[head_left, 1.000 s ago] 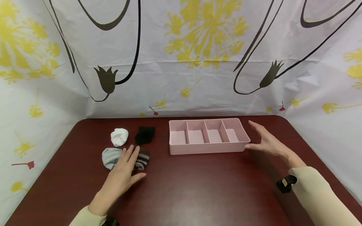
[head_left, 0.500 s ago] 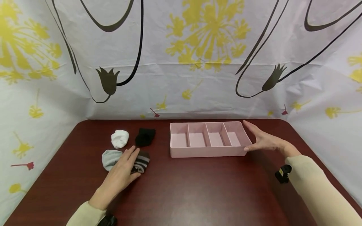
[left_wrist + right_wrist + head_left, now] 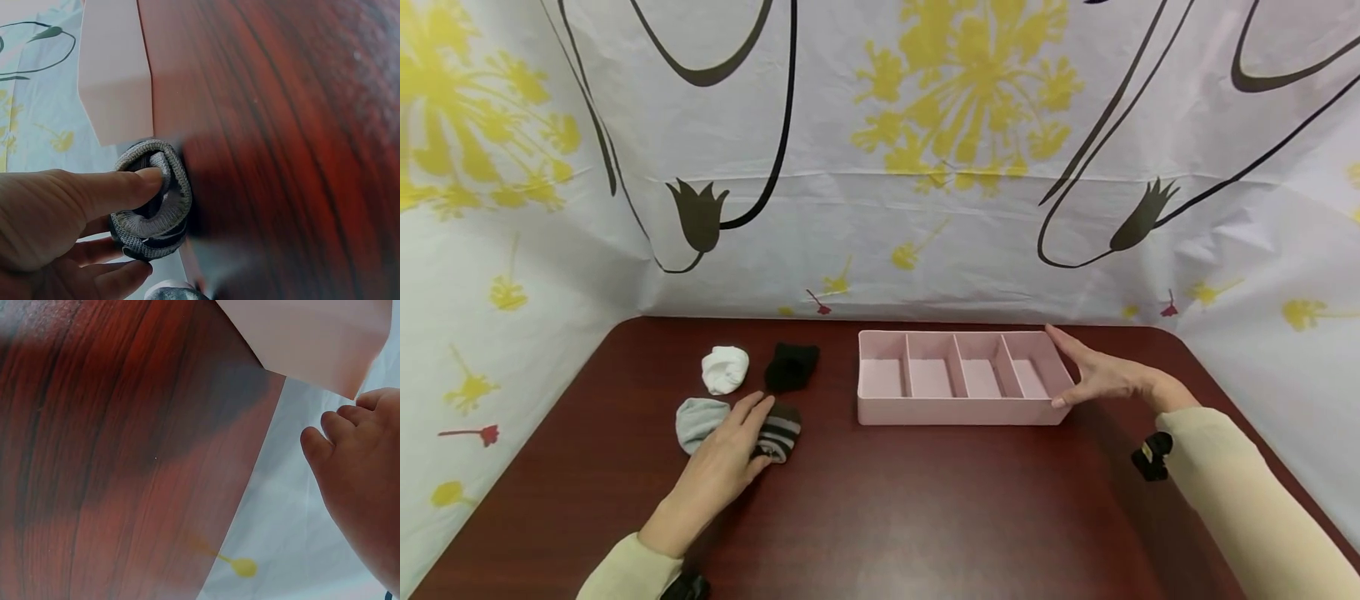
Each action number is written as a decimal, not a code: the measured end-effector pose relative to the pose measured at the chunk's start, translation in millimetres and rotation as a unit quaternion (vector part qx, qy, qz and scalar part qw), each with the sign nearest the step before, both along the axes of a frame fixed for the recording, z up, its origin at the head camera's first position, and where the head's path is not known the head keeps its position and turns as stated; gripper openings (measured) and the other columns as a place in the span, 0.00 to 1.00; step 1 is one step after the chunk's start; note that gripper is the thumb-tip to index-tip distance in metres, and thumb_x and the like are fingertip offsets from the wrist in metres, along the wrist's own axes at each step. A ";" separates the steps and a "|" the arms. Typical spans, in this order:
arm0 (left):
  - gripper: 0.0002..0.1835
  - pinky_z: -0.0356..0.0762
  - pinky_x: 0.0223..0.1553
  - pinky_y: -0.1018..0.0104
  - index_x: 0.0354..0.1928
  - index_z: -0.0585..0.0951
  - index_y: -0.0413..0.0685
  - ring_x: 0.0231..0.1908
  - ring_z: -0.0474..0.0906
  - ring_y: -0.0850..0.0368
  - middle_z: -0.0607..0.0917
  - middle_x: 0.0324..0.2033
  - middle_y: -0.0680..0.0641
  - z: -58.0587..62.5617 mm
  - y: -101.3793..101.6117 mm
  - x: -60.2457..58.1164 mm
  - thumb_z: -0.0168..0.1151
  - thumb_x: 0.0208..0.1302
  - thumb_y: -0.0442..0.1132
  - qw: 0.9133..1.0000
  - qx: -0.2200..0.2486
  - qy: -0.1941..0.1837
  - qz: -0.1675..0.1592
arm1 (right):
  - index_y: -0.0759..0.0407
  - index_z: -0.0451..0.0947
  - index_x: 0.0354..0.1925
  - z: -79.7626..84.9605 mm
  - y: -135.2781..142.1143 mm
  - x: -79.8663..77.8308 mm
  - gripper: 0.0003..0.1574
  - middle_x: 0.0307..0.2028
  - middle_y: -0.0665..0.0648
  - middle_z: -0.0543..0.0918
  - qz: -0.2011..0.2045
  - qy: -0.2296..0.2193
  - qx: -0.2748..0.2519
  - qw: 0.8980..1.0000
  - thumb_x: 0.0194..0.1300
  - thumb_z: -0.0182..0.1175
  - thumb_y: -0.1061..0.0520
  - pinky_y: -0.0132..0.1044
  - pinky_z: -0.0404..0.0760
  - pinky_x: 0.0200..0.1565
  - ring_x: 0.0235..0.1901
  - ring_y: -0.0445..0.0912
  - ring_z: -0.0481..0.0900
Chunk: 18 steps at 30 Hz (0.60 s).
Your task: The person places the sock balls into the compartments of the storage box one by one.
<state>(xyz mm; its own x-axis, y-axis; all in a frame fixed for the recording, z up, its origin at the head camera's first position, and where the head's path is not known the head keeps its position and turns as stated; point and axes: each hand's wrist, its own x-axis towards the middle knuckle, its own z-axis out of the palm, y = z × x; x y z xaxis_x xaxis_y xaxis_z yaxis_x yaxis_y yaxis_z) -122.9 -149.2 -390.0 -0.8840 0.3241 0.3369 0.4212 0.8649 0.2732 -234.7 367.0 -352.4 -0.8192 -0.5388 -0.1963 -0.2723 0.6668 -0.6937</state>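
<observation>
My left hand (image 3: 722, 462) holds a rolled striped sock (image 3: 780, 433), brown with grey bands. In the left wrist view the thumb presses on the rolled end of the striped sock (image 3: 153, 231) while the fingers lie along its other side. A rolled light grey sock (image 3: 698, 421) sits just left of that hand. My right hand (image 3: 1108, 375) grips the right end of a pink divided storage box (image 3: 955, 412), its thumb at the front corner and fingertips at the back corner. In the right wrist view, the box (image 3: 319, 344) partly hides the fingertips.
Behind these lie a rolled white sock (image 3: 725, 370) and a rolled black sock (image 3: 792, 367). The dark red-brown table (image 3: 925, 517) reaches to a white patterned sheet (image 3: 820, 242) at the back and sides. Nothing is seen in the box's compartments.
My right hand has moved left, from beside the box onto its right end. My left thumb has drawn in against the striped sock. The head view has shifted slightly.
</observation>
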 end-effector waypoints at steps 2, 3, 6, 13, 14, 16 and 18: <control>0.41 0.79 0.40 0.57 0.60 0.71 0.34 0.51 0.76 0.42 0.73 0.56 0.35 -0.9 -0.7 -1.0 0.77 0.39 0.30 1.000 -0.003 0.005 0.001 | 0.64 0.27 0.73 0.4 -0.2 -0.6 0.75 0.70 0.74 0.33 0.003 0.006 0.012 1.000 0.45 0.72 0.59 0.72 0.43 0.58 0.67 0.70 0.35; 0.41 0.79 0.41 0.57 0.60 0.71 0.34 0.51 0.76 0.43 0.73 0.56 0.35 -1.4 -1.0 -1.7 0.77 0.39 0.31 1.000 -0.004 0.007 0.001 | 0.64 0.27 0.73 0.4 -0.4 -0.9 0.75 0.70 0.74 0.34 0.004 0.008 0.017 1.000 0.45 0.72 0.58 0.72 0.44 0.58 0.67 0.70 0.36; 0.41 0.79 0.41 0.58 0.60 0.71 0.34 0.50 0.76 0.44 0.74 0.54 0.36 -2.7 -1.8 -3.2 0.78 0.38 0.31 1.000 -0.007 0.014 -0.002 | 0.64 0.28 0.73 -0.2 -0.5 -0.5 0.74 0.70 0.75 0.36 0.004 0.012 0.023 1.000 0.46 0.72 0.58 0.72 0.45 0.58 0.67 0.70 0.38; 0.40 0.79 0.38 0.59 0.57 0.73 0.34 0.48 0.77 0.44 0.74 0.53 0.35 -2.3 0.7 -6.1 0.78 0.37 0.31 1.000 0.000 0.019 -0.007 | 0.63 0.27 0.73 -5.0 2.1 -2.2 0.75 0.69 0.75 0.35 -0.005 0.002 -0.003 1.000 0.46 0.72 0.59 0.72 0.45 0.58 0.66 0.68 0.39; 0.39 0.79 0.38 0.58 0.56 0.73 0.34 0.48 0.77 0.44 0.74 0.53 0.35 -2.1 1.1 -6.6 0.78 0.37 0.31 1.000 0.001 0.019 -0.008 | 0.63 0.27 0.73 -5.8 2.3 -2.4 0.75 0.69 0.75 0.35 -0.007 0.001 -0.005 1.000 0.46 0.72 0.59 0.72 0.45 0.58 0.66 0.68 0.38; 0.38 0.78 0.40 0.57 0.56 0.72 0.33 0.48 0.77 0.43 0.74 0.53 0.35 -2.3 1.9 -7.8 0.77 0.38 0.30 1.000 0.003 0.017 -0.011 | 0.63 0.28 0.73 -7.5 2.9 -2.9 0.74 0.70 0.74 0.35 -0.011 0.000 -0.009 1.000 0.46 0.72 0.59 0.72 0.45 0.58 0.66 0.68 0.38; 0.36 0.78 0.40 0.57 0.55 0.72 0.33 0.48 0.77 0.44 0.75 0.53 0.35 -2.4 2.7 -8.8 0.76 0.38 0.29 1.000 0.006 0.015 -0.012 | 0.63 0.29 0.73 -8.4 3.3 -3.0 0.73 0.70 0.74 0.36 -0.012 0.005 -0.011 1.000 0.46 0.72 0.59 0.71 0.46 0.58 0.66 0.67 0.39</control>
